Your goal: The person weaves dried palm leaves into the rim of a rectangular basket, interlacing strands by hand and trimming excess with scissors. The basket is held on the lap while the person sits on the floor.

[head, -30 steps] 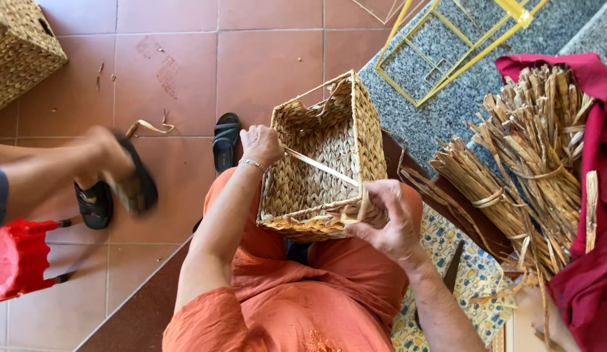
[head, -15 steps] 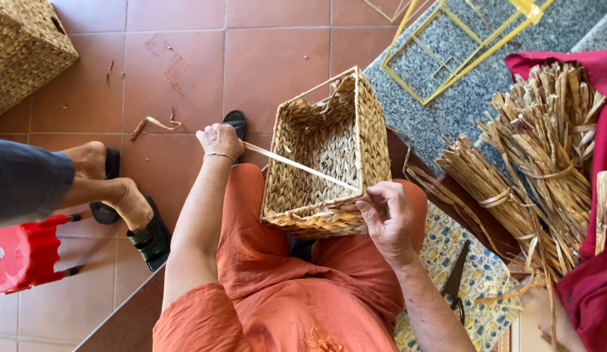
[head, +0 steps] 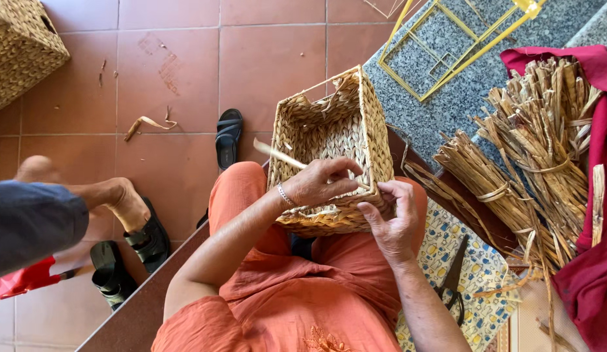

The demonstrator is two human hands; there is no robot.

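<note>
Tiled floor; fingers [head: 336,175] pinching strand [head: 281,155]

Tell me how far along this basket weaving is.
The basket walls and base look fully woven. In hand: the left hand pulls a strand at the rim, which the right hand grips. Loose ends at the rim look unfinished; reed bundles lie unused nearby.

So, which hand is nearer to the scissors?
Right. The right hand grips the basket rim just up and left of the scissors. The left hand is farther left, over the basket opening.
</note>
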